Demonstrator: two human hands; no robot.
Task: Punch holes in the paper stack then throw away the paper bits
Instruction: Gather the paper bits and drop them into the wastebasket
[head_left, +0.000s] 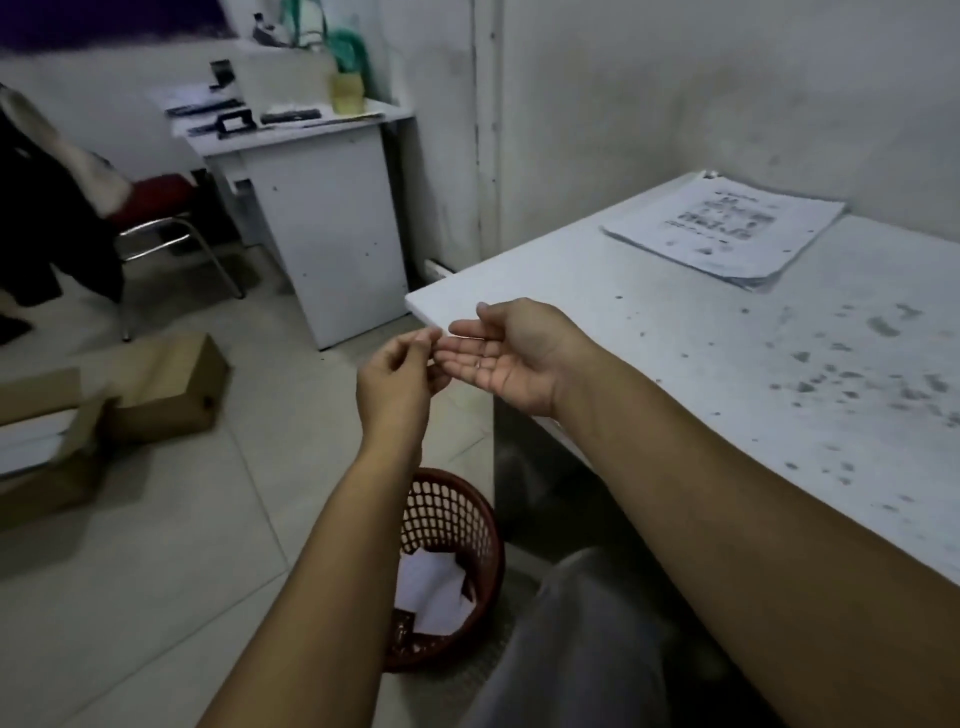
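My right hand (511, 356) is held palm up off the table's left corner, fingers spread, with a tiny pale bit or two lying on the palm. My left hand (397, 382) is beside it, fingertips pinched together and touching the right hand's fingertips; whether it pinches a bit is too small to tell. Both hands hover above the floor, with the red mesh wastebasket (449, 512) below them holding white paper scraps. The paper stack (727, 228) lies flat at the table's far side near the wall.
The white table (727, 374) is speckled with dark marks. A second white desk (322, 208) with clutter stands at the back, a red chair (156, 208) with dark clothing to its left. Cardboard boxes (156, 384) sit on the tiled floor. My knee shows bottom centre.
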